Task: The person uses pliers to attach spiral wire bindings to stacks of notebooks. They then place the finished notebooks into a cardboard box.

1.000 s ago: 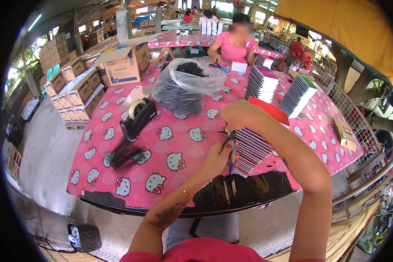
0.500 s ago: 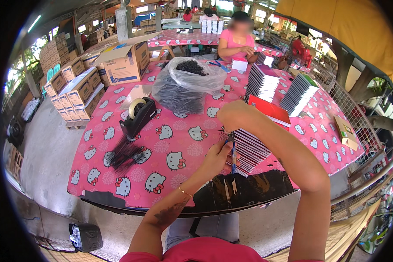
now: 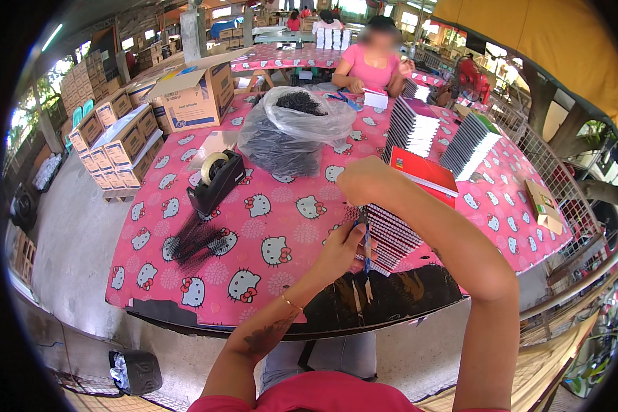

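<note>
The left hand (image 3: 340, 248) had its fingers wrapped around pliers (image 3: 367, 248) with blue handles. The tips pointed up beside the left edge of a striped pile of notebooks (image 3: 395, 237), near the front of the pink table (image 3: 250, 240). The right hand (image 3: 357, 181) bent down close to the far end of that pile, just past the tips. Its fingers were hidden, so I could not tell if they pinched anything. A red notebook (image 3: 419, 167) lay just behind the pile. Past it stood a purple-topped stack (image 3: 413, 127) and a green-topped stack (image 3: 470, 147). Their dark, bumpy edges looked like coils, so those books seemed done. I could not tell how many in the striped pile were finished. Many coils were left over: loose black coils (image 3: 198, 246) lay on the left, and a big clear bag (image 3: 281, 141) held lots more
</note>
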Available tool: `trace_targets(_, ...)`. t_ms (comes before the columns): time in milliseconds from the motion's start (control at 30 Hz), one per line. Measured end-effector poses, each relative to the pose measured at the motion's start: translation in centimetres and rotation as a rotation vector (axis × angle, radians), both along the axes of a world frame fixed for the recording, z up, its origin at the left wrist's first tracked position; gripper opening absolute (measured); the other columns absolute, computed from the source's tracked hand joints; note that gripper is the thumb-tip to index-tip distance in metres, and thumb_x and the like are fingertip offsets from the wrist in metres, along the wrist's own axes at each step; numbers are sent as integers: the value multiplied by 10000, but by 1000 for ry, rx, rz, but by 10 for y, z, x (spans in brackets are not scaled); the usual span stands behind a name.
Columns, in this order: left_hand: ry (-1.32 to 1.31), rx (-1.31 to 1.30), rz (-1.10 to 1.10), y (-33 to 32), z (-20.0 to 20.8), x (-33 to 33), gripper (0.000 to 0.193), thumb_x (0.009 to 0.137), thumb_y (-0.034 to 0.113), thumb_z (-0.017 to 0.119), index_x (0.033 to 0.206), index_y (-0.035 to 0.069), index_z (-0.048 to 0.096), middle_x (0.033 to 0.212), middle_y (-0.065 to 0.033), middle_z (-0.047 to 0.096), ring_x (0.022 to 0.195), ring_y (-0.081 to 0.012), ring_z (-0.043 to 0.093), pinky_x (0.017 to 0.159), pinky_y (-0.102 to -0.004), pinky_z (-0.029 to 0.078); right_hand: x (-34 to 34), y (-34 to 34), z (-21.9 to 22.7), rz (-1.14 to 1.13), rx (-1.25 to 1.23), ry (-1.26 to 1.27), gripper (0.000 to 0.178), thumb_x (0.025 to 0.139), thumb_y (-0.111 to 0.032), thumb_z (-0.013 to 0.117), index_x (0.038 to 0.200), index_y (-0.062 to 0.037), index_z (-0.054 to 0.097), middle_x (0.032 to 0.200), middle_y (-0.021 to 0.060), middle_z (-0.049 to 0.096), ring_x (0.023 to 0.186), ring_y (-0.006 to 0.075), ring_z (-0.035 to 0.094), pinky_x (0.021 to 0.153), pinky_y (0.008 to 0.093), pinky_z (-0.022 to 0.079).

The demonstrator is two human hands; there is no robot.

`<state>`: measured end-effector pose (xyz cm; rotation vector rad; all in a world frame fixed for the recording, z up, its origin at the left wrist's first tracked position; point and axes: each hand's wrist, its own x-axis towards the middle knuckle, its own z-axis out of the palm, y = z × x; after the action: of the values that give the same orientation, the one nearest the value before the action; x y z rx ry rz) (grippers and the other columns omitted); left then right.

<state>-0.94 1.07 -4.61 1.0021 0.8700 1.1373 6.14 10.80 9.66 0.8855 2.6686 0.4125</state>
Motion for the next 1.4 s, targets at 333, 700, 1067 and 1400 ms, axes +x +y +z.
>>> trace_targets(333, 12, -38, -7, -3, 6, 4, 455, 1007, 384, 447, 1253, 2, 435, 987, -135, 640, 838, -278, 698, 603, -390, 571, 6, 8, -9, 55, 54, -30, 169, 720, -126, 677, 869, -103, 753, 871, 83, 721, 813, 255, 706, 620, 406, 540)
trace_targets(700, 1, -48, -2, -2, 4, 3, 430, 1007, 382, 459, 1221, 9, 456, 958, -118, 627, 800, -260, 690, 572, -385, 554, 2, 2, 0, -17, 16, -136, 184, 712, -114, 670, 875, -104, 756, 862, 74, 723, 810, 250, 700, 624, 395, 540)
trace_targets(1067, 18, -5, -37, -11, 1, -1, 438, 1018, 354, 452, 1229, -30, 438, 915, -152, 640, 773, -278, 703, 608, -380, 581, -3, 3, -2, -117, -26, -40, 207, 729, -136, 660, 910, -107, 755, 891, 86, 725, 824, 255, 702, 668, 394, 543)
trace_targets(1400, -26, -17, 23, -5, -5, 1, 420, 1023, 356, 446, 1231, -8, 445, 887, -124, 629, 707, -251, 682, 595, -375, 579, -9, -1, -18, 6, -15, -126, 180, 790, -170, 651, 921, -92, 747, 921, 99, 726, 874, 271, 699, 679, 423, 540)
